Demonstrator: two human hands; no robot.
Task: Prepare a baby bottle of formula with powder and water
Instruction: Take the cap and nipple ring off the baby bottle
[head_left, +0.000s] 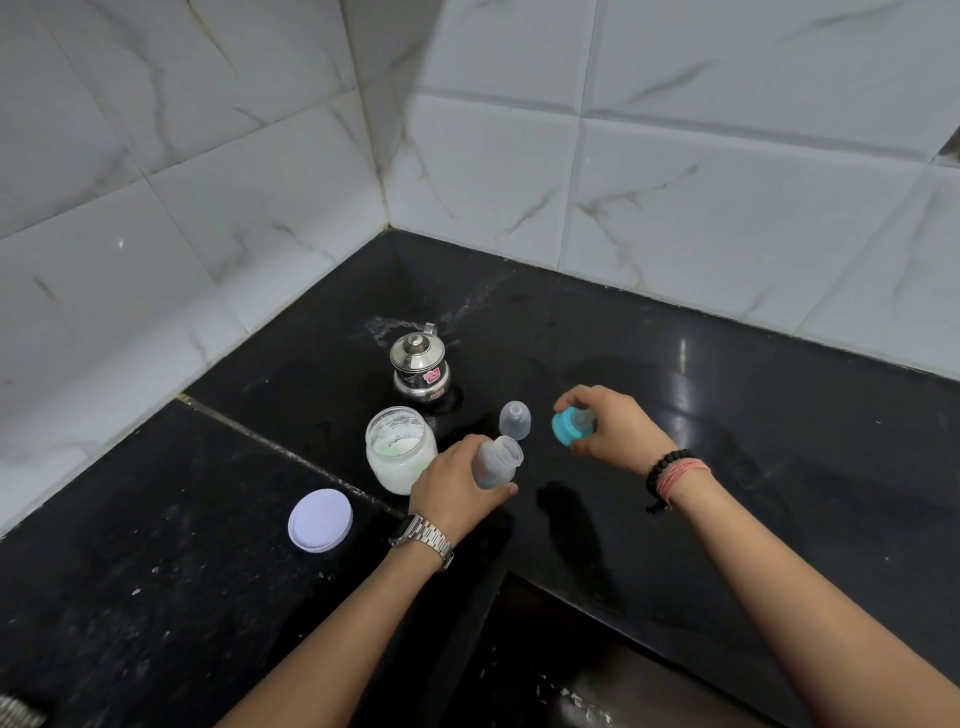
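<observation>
Bottle (497, 463) in our left hand (453, 493) was where we began: our fingers and thumb were curled round its clear body, holding it tilted with the open threaded neck pointing up and to the right, above the black counter (727, 467). Our right hand (608, 425) pinched the teal collar (567, 425), fingertips closed on its rim from above and thumb from below, and we think the teat sat inside it toward the palm, though the fingers hid most of it. Bottle and collar were apart, with the clear dome cap (515, 420) standing upright on the counter between and slightly behind them. Just left of our left hand stood the open powder jar (399, 450), white powder coating its inner walls, and its round white lid (320, 520) lay flat on the counter nearer to us and to the left. Behind the jar stood a small steel pot (421, 368) with a knobbed lid and a pink sticker on its side. A metal watch (422, 538) circled our left wrist, while dark beads (664, 470) and a pinkish thread wrapped the right. Pale marbled tiles (675, 182) formed the corner walls.
</observation>
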